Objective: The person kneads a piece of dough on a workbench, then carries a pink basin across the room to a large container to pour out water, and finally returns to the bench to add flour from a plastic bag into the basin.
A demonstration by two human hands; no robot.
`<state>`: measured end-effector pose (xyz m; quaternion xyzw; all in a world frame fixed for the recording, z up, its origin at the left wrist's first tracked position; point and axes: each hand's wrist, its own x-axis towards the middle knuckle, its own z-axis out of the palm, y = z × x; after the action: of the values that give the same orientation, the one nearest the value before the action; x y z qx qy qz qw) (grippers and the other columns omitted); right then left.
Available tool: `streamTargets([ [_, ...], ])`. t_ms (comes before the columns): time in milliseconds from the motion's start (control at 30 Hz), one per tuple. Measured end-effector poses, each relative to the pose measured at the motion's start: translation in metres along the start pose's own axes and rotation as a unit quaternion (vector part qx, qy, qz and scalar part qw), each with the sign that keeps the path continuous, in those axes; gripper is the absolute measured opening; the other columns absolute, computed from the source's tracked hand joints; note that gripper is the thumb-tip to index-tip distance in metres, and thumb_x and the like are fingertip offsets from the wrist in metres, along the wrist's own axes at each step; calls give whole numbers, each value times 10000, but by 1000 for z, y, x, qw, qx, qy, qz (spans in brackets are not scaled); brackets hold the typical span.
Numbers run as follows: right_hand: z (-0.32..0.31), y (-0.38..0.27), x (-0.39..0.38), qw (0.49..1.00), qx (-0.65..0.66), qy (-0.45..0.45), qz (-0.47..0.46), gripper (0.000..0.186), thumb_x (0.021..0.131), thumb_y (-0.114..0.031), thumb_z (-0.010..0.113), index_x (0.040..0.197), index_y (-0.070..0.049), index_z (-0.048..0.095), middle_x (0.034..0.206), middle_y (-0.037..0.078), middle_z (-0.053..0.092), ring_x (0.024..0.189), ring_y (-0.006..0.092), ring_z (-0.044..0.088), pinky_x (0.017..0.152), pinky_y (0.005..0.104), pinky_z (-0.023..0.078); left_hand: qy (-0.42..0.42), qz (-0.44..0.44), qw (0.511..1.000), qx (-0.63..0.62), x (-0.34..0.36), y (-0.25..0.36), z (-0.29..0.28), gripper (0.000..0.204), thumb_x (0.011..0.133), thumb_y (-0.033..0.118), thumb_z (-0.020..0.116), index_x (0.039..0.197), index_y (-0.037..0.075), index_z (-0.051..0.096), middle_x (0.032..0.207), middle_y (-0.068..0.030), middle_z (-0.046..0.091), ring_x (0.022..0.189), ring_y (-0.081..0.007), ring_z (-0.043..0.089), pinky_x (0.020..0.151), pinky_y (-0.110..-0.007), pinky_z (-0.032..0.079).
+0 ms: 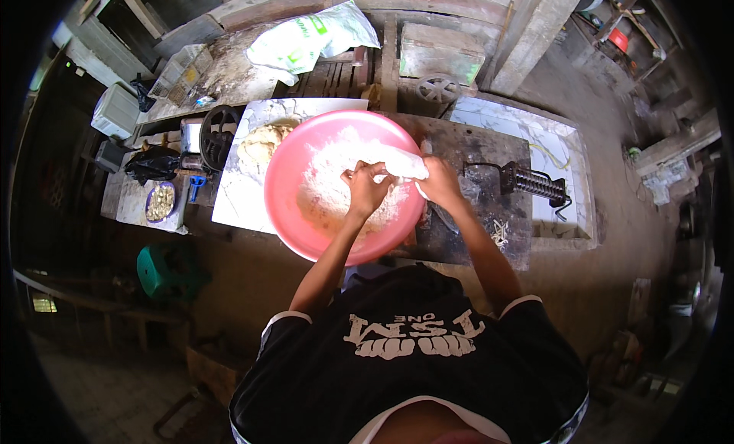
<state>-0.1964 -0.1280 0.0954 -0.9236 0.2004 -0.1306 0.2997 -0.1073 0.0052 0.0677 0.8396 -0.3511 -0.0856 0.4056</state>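
A large pink basin (284, 218) in front of me holds a heap of white flour (329, 165), with a browner, wetter-looking patch at its near left. Over the basin's right side is a white plastic bag (407, 164), glaring in the light. My right hand (442, 185) is closed on the bag's right end, at the basin's rim. Above the flour, my left hand (368, 190) has its fingers bent and closed at the bag's lower left edge. What is inside the bag cannot be seen.
Pale dough (261, 143) lies on a white marbled board left of the basin. To the right, a black hand-cranked roller (534, 182) stands on a dark table. A dark wheel (219, 138), a bowl of pale pieces (160, 201) and a green stool (167, 272) are at left.
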Motion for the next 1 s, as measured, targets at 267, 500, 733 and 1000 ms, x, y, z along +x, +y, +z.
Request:
streamTargets([
  [267,2,2,-6,998,65,-17,-15,190,642,-132,606,816,-55,608,782,157,593,739,334,564,641,408,445,2,19,1000,19,-2,-8,6,170,666,185,646,830,146,620,779,6,594,862,-173,472,854,-459,177],
  [500,-4,0,-6,992,128,-20,-5,226,623,-87,576,845,-59,605,806,145,594,765,326,564,660,390,448,-34,30,998,-46,-4,-6,2,215,687,208,644,889,144,608,837,-5,587,955,-174,451,878,-457,146],
  [733,1,1,1,992,121,27,-34,239,629,-79,587,865,-47,598,831,136,588,798,322,558,670,383,446,-25,14,996,-83,4,-1,-4,201,691,184,643,882,127,614,881,-23,586,965,-168,462,890,-456,123],
  [1000,-3,-12,13,999,9,20,-30,185,661,-137,579,820,-43,588,823,143,570,799,320,550,676,403,439,52,36,998,2,15,-5,-5,177,705,165,628,875,120,620,853,-45,605,980,-164,478,901,-437,127],
])
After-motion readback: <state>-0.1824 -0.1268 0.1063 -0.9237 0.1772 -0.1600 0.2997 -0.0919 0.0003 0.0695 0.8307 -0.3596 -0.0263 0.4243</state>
